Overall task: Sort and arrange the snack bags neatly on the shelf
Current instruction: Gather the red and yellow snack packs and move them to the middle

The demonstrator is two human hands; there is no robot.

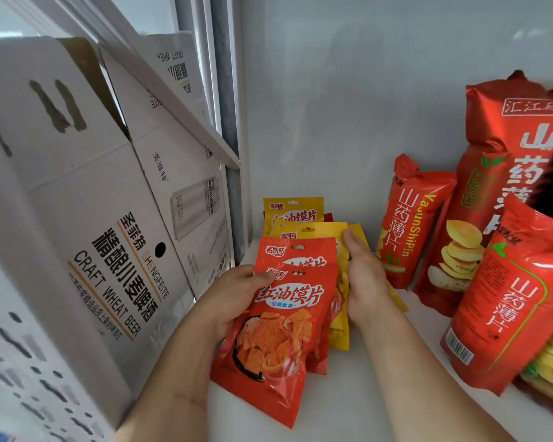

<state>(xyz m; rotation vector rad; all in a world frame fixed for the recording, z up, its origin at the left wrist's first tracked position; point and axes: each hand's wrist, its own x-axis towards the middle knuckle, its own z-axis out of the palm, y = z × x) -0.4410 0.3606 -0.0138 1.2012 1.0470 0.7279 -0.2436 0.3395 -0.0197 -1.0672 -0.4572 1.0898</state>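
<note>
Left hand (233, 290) grips upright red snack bag (275, 339), top pointing rearward; right hand (363, 275) seemingly flat against yellow bags (339, 317).

yellow bags (304, 215): mostly hidden behind red bags (278, 327) | perforated panel (20, 362): blurred, perhaps a crate

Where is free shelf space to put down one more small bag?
Bare shelf lies between the right hand and the big red chip bags. The left, by the beer cartons, is crowded with small bags.
</note>
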